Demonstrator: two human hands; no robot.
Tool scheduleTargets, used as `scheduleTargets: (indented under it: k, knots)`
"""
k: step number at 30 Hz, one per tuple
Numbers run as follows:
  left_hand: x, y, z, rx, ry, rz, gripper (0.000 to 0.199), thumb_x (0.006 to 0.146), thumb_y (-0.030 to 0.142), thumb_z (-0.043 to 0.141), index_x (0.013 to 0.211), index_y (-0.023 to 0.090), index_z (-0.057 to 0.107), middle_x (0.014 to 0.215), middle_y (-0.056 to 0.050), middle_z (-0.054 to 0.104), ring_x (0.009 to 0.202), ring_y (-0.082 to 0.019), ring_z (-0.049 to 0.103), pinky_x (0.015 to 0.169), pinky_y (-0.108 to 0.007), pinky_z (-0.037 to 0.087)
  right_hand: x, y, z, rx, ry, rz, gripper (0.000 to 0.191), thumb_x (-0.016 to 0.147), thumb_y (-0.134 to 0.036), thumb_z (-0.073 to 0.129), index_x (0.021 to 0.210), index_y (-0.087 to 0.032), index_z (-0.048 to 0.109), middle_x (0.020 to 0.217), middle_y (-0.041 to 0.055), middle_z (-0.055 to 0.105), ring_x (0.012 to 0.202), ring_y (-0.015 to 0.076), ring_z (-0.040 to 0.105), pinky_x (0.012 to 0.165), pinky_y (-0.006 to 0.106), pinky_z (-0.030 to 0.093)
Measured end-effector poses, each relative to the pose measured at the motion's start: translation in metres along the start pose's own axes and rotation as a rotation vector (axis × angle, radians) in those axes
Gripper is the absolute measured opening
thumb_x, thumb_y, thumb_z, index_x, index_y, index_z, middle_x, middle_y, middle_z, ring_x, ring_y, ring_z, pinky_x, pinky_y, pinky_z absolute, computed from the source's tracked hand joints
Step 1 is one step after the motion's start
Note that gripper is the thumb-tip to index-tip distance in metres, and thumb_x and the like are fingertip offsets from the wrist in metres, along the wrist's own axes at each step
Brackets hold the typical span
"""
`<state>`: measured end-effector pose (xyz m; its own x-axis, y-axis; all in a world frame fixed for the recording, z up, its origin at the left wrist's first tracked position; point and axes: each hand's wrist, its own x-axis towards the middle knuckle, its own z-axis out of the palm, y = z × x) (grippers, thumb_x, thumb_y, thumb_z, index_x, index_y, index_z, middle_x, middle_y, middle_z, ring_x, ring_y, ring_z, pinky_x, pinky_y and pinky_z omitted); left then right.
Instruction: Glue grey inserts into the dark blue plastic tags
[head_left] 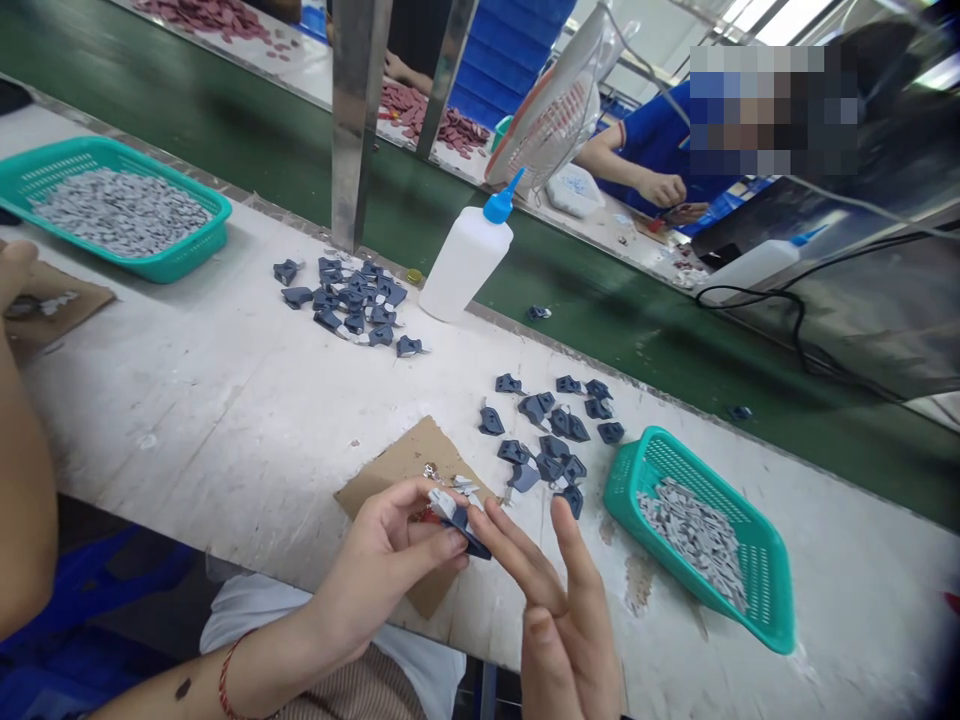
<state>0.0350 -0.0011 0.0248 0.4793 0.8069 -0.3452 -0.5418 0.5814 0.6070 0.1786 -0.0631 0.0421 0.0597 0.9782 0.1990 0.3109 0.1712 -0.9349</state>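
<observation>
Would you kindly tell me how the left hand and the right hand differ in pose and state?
The left hand pinches the dark blue piece between thumb and fingers; the right hand does not grip it, though its fingertips are at or very near it. The left hand's fingers are curled inward, while the right hand's are mostly extended and spread apart. Both hands are bare and close to the same piece.

Left hand (394, 545): thumb pressed toward bent fingers in a pinch.
Right hand (574, 620): open, two fingers extended toward the left hand, another raised.
Left forearm (187, 685): slants inward, dark mark showing.
</observation>
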Motion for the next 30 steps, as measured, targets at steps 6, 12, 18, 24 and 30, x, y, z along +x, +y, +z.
scheduleTargets:
  k: [6, 12, 18, 24, 30]
  knots:
    - [-0.001, 0.003, 0.003, 0.006, -0.019, 0.041, 0.014, 0.078, 0.022, 0.078, 0.089, 0.020, 0.071, 0.092, -0.001, 0.071, 0.078, -0.012, 0.066, 0.073, -0.021, 0.055, 0.002, -0.007, -0.002, 0.085, 0.139, 0.064, 0.051, 0.102, -0.043, 0.030, 0.151, -0.033, 0.023, 0.126, 0.0054, 0.068, 0.134, 0.0268, 0.045, 0.108, 0.060, 0.039]
    - [-0.002, 0.001, 0.006, 0.018, -0.020, 0.088, 0.013, 0.078, 0.019, 0.077, 0.089, 0.022, 0.072, 0.098, 0.000, 0.071, 0.077, -0.010, 0.067, 0.077, -0.021, 0.055, -0.006, -0.001, 0.003, -0.284, 0.073, -0.190, 0.052, 0.102, -0.040, 0.032, 0.152, -0.039, 0.017, 0.129, 0.0028, 0.066, 0.133, 0.0287, 0.047, 0.107, 0.064, 0.035]
    - [0.002, 0.002, 0.013, 0.041, -0.057, 0.110, 0.011, 0.080, 0.020, 0.075, 0.090, 0.024, 0.071, 0.098, 0.000, 0.070, 0.084, -0.012, 0.066, 0.078, -0.020, 0.053, -0.006, 0.004, -0.005, -0.086, 0.085, -0.077, 0.054, 0.101, -0.048, 0.028, 0.153, -0.039, 0.015, 0.135, 0.0040, 0.061, 0.135, 0.0277, 0.044, 0.106, 0.060, 0.040]
    - [0.026, 0.023, 0.020, 0.103, -0.031, -0.050, 0.010, 0.086, 0.026, 0.066, 0.095, 0.021, 0.065, 0.102, -0.003, 0.066, 0.089, -0.015, 0.062, 0.081, -0.025, 0.051, 0.012, 0.010, -0.051, 0.079, 0.484, 0.137, 0.037, 0.099, -0.040, 0.041, 0.134, -0.032, 0.051, 0.115, 0.0056, 0.073, 0.126, 0.0287, 0.055, 0.111, 0.055, 0.034]
    - [0.109, 0.046, 0.046, 0.769, -0.048, 0.158, 0.030, 0.091, 0.032, 0.055, 0.114, 0.012, 0.056, 0.103, -0.014, 0.071, 0.080, -0.018, 0.065, 0.073, -0.032, 0.053, 0.026, 0.033, -0.159, -0.572, 0.667, 0.422, 0.034, 0.088, -0.051, 0.050, 0.105, -0.026, 0.067, 0.119, 0.0095, 0.067, 0.119, 0.0370, 0.056, 0.099, 0.053, 0.041]
